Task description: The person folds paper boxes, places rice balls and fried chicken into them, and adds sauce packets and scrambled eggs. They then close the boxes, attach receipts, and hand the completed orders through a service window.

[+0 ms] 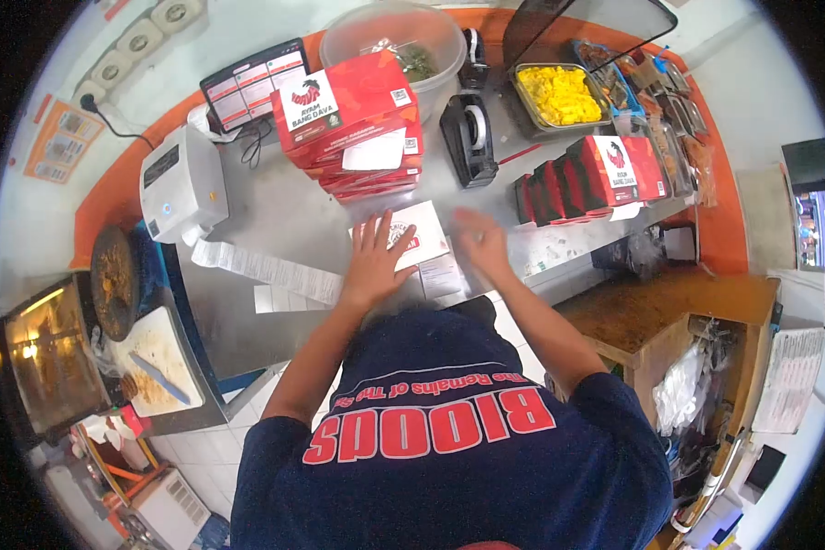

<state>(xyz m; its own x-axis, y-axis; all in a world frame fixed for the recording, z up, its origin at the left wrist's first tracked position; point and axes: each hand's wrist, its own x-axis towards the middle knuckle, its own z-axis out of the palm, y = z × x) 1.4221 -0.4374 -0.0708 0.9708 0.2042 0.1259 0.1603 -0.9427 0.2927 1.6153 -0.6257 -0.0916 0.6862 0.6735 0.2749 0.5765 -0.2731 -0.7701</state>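
My left hand (380, 257) lies with spread fingers on a small white box (423, 229) with red and black print, near the front edge of the metal counter. Just right of this box is my right hand (479, 244), smeared by motion, so its fingers do not show clearly. A printed paper slip (441, 276) lies between the hands, below the box. Behind my left hand rises a stack of red and white food boxes (348, 115). Beyond my right hand stands a black tape dispenser (468, 142).
On the left, a receipt printer (183, 188) trails a long paper strip (266, 271) over the counter (486, 206). More red boxes (596, 174) stand at right, before a tray of yellow food (561, 96). A knife (160, 377) rests on a cutting board (148, 344).
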